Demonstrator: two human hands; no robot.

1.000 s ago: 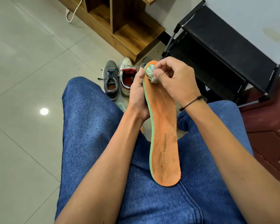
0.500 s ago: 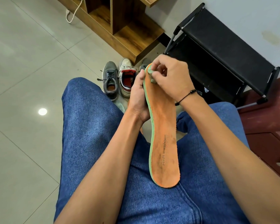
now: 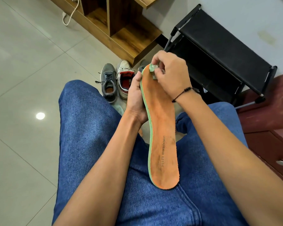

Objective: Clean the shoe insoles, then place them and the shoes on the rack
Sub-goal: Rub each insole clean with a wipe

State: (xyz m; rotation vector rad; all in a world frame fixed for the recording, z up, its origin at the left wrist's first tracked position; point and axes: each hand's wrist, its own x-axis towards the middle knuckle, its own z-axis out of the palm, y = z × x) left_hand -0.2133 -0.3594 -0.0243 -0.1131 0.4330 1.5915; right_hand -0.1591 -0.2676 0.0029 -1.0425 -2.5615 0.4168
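On the floor tiles at left stand two clearly visible shoes side by side: one grey shoe (image 3: 108, 84) and one white shoe (image 3: 125, 79) with a red lining; the toe of a third dark shoe (image 3: 142, 65) peeks out behind. The left hand (image 3: 135, 98) wraps its fingers around the edge of the one orange insole (image 3: 160, 128), whose heel rests on the blue-jeaned lap. The right hand (image 3: 171, 75) has its fingers pinched tight on a small greenish wad of cloth (image 3: 152, 70), pressed against the insole's toe end. One black rack (image 3: 219, 51), two tiers showing, stands at right.
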